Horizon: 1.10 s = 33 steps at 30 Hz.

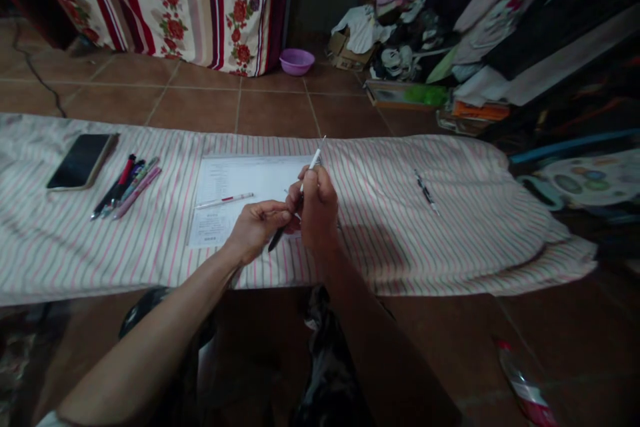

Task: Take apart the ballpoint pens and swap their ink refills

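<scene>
My right hand is closed round a thin white pen refill that points up and away from me. Close beside it, my left hand pinches a dark pen barrel whose tip slants down toward me. Both hands hover over a white sheet of paper lying on a striped cloth. A white and red pen rests on the paper to the left of my hands.
Several coloured pens and a dark phone lie on the cloth's left end. A black pen lies to the right. Beyond are tiled floor, a purple bowl, a floral drape and piled clutter at right.
</scene>
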Tool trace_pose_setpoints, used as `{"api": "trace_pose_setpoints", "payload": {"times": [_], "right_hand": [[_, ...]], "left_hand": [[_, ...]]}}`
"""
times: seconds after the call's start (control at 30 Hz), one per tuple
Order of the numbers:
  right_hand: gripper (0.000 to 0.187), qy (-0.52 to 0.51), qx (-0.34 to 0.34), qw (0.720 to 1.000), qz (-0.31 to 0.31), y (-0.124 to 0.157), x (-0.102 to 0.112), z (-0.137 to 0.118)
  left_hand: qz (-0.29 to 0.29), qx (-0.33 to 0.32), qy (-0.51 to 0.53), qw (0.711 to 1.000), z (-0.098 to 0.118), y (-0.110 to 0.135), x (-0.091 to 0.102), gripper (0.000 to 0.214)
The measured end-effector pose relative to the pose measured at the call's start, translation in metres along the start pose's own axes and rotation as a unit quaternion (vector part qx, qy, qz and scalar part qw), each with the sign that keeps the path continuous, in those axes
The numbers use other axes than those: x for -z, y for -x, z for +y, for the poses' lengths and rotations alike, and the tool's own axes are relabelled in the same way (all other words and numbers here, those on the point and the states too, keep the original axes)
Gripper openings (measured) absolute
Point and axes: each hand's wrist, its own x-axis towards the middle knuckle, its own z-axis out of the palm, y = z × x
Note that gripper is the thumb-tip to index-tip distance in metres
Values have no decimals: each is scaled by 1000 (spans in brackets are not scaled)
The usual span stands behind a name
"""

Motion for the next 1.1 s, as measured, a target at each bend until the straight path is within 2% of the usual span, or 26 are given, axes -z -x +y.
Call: {"api": "trace_pose_setpoints", "payload": {"times": [0.2, 0.37, 0.77, 0.9, 1.1], "right_hand": [[20, 14, -31, 999, -40, -1, 9, -7], [20, 14, -38, 999, -28, 3, 8, -8], [18, -1, -80, 996, -46, 3, 9, -15], [18, -33, -71, 996, -51, 4, 5, -18], [17, -55, -56, 996, -46, 2, 3, -22]], "left_hand": [[-27, -5, -15, 1000, 5, 4, -2, 18], [-35, -16, -24, 999, 3, 6, 0, 16], [13, -13, -21, 1000, 4, 5, -4, 15], [21, -17, -20, 999, 4, 4, -4, 15], [-5, -38, -32, 999, 2, 2, 1, 19]]}}
